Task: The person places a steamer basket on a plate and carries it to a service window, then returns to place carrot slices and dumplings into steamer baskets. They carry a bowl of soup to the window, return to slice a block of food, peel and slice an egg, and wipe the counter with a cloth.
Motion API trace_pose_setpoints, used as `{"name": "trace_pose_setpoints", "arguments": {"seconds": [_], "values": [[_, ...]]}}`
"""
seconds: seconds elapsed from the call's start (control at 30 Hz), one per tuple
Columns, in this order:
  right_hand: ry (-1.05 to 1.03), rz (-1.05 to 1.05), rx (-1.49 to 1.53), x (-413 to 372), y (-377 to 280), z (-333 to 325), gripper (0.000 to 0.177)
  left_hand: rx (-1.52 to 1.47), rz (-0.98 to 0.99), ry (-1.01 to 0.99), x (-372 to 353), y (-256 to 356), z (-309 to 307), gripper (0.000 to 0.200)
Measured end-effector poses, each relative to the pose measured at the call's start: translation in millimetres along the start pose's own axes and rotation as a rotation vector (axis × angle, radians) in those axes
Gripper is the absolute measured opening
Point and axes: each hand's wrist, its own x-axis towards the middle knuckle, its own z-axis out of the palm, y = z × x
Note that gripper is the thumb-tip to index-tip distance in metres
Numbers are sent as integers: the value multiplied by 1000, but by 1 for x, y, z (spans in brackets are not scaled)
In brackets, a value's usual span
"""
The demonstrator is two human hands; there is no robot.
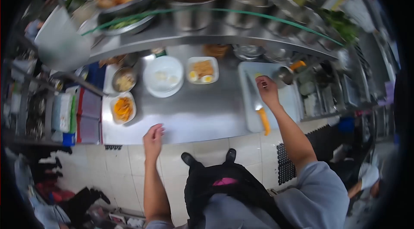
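Note:
My right hand (267, 88) is over the pale cutting board (282, 104), its fingers curled together. Whether something small is in them I cannot make out. A small yellowish piece (258, 75) shows right by the fingertips. Left of that hand, a knife with a yellow handle (262, 121) lies lengthwise on the board. My left hand (153, 139) hovers by the counter's front edge, fingers loosely bent and apart, holding nothing visible. Nearest to it is a white dish of orange strips (123, 109). A square white dish (202, 70) holds egg halves and brownish pieces.
A white plate (163, 78) with pale pieces and a metal bowl of shredded food (124, 80) stand on the steel counter (194, 114). Overhead, a shelf (207, 41) carries several metal pots. Metal containers (317, 99) line the right side. Another person's arm (355, 189) shows at lower right.

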Motion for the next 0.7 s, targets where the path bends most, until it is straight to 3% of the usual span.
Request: {"name": "trace_pose_setpoints", "arguments": {"seconds": [0.07, 0.2, 0.27, 0.4, 0.53, 0.7], "values": [[-88, -82, 69, -8, -23, 40, 11, 27, 59, -12, 5, 8, 2, 21], [-517, -161, 164, -82, -67, 87, 9, 67, 108, 23, 23, 11, -16, 21], [-669, -95, 160, -122, -68, 93, 9, 14, 93, 59, 24, 3, -17, 20], [-740, 5, 168, -179, -52, 84, 10, -64, 69, 104, 16, -8, 5, 20], [-669, 161, 264, -204, -39, 69, 8, -124, 62, -25, -7, -11, 51, 19], [-579, 112, 368, -211, -27, 25, 7, -117, 117, -217, -8, 27, 118, 17]]}}
